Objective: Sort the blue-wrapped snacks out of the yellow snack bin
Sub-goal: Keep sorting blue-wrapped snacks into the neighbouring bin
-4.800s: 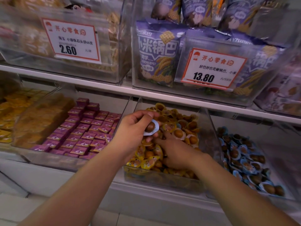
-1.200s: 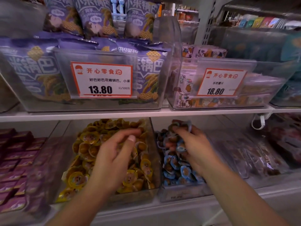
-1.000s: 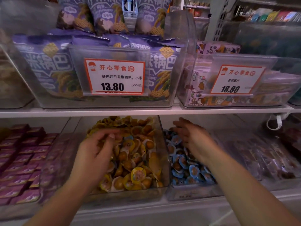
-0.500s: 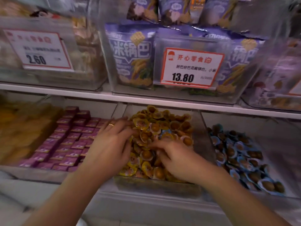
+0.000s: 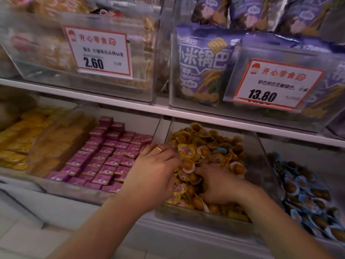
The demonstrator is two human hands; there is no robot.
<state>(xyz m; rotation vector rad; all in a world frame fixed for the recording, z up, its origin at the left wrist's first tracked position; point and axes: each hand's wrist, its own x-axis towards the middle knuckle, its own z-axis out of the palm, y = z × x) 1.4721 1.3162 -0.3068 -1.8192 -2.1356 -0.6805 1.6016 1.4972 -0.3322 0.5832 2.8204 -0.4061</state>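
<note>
Both hands, left (image 5: 155,176) and right (image 5: 222,186), dig in the yellow bin (image 5: 261,165); what they grasp cannot be told. One blue snack (image 5: 220,150) remains mid-pile. Blue bin (image 5: 302,191) adjacent. Sorting judged incomplete.

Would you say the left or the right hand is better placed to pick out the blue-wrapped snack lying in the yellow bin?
Probably the right hand: the blue-wrapped snack lies just beyond its fingers, while the left hand sits farther left.

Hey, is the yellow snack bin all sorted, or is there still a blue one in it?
Not sorted yet. A blue-wrapped snack lies on the yellow pile, beyond both hands, inside the yellow snack bin.
</note>
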